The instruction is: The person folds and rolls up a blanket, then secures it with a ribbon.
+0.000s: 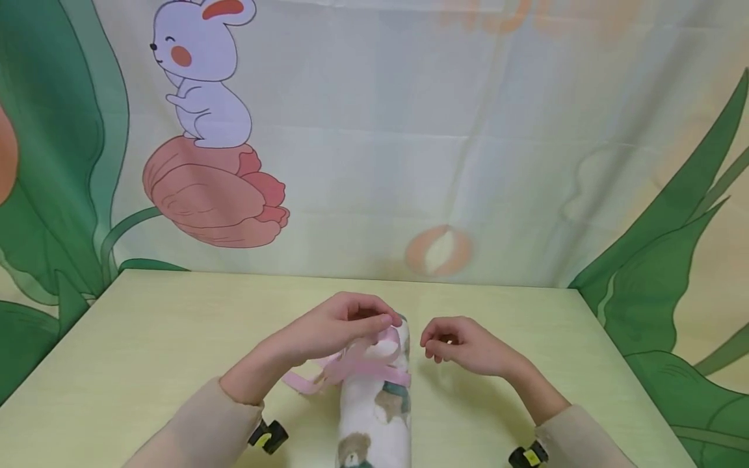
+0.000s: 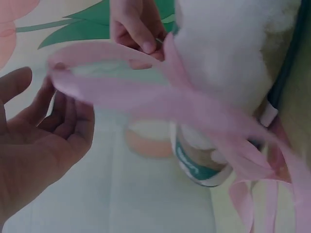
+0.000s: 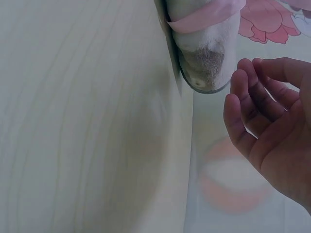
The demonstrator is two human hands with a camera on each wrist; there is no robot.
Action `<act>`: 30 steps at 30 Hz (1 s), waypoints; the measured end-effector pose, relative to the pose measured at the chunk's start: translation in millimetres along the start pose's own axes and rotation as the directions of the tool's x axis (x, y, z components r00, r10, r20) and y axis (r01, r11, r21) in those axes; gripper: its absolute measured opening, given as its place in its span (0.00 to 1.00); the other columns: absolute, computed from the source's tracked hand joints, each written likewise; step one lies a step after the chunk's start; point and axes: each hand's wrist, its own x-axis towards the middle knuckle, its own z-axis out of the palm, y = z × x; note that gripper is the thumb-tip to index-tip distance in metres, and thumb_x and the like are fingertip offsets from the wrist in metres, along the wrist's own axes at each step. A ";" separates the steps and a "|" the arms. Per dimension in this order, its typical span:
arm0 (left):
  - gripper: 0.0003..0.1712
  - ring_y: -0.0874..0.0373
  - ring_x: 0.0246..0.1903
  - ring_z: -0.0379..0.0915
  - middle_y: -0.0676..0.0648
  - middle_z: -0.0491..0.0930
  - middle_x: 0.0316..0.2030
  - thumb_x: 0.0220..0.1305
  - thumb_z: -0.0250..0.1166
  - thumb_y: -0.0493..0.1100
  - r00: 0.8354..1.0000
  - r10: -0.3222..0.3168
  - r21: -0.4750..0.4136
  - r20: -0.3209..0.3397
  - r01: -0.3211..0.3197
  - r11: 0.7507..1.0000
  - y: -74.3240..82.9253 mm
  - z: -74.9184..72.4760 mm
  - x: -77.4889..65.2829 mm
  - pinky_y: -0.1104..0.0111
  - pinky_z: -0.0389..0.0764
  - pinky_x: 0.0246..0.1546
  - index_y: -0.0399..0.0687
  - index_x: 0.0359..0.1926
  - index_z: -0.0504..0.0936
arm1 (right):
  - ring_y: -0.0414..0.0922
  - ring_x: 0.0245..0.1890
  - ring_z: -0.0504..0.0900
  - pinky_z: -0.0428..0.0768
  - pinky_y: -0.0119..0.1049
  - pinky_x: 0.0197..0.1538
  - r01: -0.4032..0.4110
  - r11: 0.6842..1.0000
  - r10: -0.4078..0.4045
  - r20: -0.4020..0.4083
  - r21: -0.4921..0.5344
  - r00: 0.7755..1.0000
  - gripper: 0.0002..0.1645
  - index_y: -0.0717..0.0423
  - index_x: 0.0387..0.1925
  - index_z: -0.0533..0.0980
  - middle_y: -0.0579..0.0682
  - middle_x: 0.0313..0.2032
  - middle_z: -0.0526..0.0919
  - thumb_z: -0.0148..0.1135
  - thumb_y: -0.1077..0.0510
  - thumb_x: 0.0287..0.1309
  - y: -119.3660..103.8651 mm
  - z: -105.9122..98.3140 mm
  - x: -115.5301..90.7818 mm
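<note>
With fingers bent, thumb apart, touches pink ribbon (image 2: 194,104) with left hand (image 1: 330,326). Holds right hand (image 1: 470,346) loosely curled beside bear-print roll (image 1: 374,411).

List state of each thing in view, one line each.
Bear-print bundle: rolled, lying on table
Pink ribbon: wrapped round bundle, loop standing out; knotted or not, unclear
Left hand: fingers loosely curved, touching ribbon loop
Right hand: fingers loosely curled, holding nothing
Backdrop: hung, creased
</note>
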 end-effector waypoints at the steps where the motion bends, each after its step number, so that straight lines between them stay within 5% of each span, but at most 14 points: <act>1: 0.15 0.56 0.53 0.77 0.50 0.84 0.52 0.78 0.60 0.45 1.000 -0.010 0.029 0.026 0.009 1.000 -2.6 0.5 0.7 0.63 0.77 0.56 0.44 0.56 0.84 | 0.58 0.35 0.82 0.81 0.44 0.37 -0.002 1.000 0.002 -0.001 0.005 1.000 0.06 0.53 0.42 0.80 0.62 0.35 0.83 0.57 0.61 0.74 0.8 -0.3 -0.3; 6: 0.23 0.53 0.60 0.74 0.48 0.80 0.58 0.79 0.56 0.51 0.992 -0.085 0.190 0.088 0.068 0.980 -20.0 0.0 -3.9 0.55 0.72 0.62 0.44 0.65 0.78 | 0.62 0.36 0.81 0.82 0.46 0.39 -0.023 0.999 0.023 -0.005 0.028 1.000 0.05 0.55 0.43 0.80 0.63 0.35 0.83 0.58 0.61 0.74 5.6 -1.1 -1.7; 13: 0.18 0.55 0.53 0.74 0.52 0.80 0.51 0.79 0.56 0.52 0.994 -0.106 0.305 -0.011 0.104 0.947 -33.7 -9.8 -15.6 0.54 0.72 0.57 0.49 0.59 0.81 | 0.65 0.37 0.81 0.82 0.47 0.40 -0.020 0.998 0.021 -0.001 0.054 1.000 0.08 0.63 0.45 0.79 0.64 0.36 0.82 0.58 0.61 0.74 7.4 -0.1 -3.2; 20: 0.14 0.55 0.49 0.76 0.48 0.83 0.49 0.80 0.53 0.42 0.995 -0.091 0.411 -0.047 0.102 0.906 -51.3 -27.9 -29.6 0.53 0.75 0.54 0.45 0.52 0.84 | 0.58 0.41 0.81 0.80 0.39 0.40 0.013 1.000 -0.012 -0.070 0.011 0.997 0.13 0.58 0.47 0.80 0.59 0.40 0.82 0.60 0.52 0.75 -3.5 8.0 2.5; 25: 0.10 0.52 0.48 0.78 0.47 0.83 0.46 0.75 0.56 0.34 0.995 -0.093 0.514 -0.030 0.095 0.853 -65.2 -36.4 -39.0 0.53 0.77 0.53 0.38 0.49 0.83 | 0.46 0.48 0.79 0.80 0.39 0.45 0.079 0.995 -0.087 -0.122 -0.063 0.989 0.13 0.52 0.52 0.81 0.46 0.46 0.84 0.64 0.51 0.72 -11.4 17.3 10.5; 30: 0.07 0.48 0.50 0.78 0.49 0.83 0.46 0.72 0.62 0.35 0.991 -0.135 0.513 -0.016 0.124 0.850 -75.9 -40.7 -45.6 0.50 0.76 0.55 0.38 0.48 0.83 | 0.44 0.44 0.80 0.79 0.43 0.45 0.176 0.975 -0.189 -0.089 -0.132 0.978 0.14 0.53 0.52 0.82 0.42 0.42 0.84 0.68 0.55 0.68 -19.1 27.3 19.3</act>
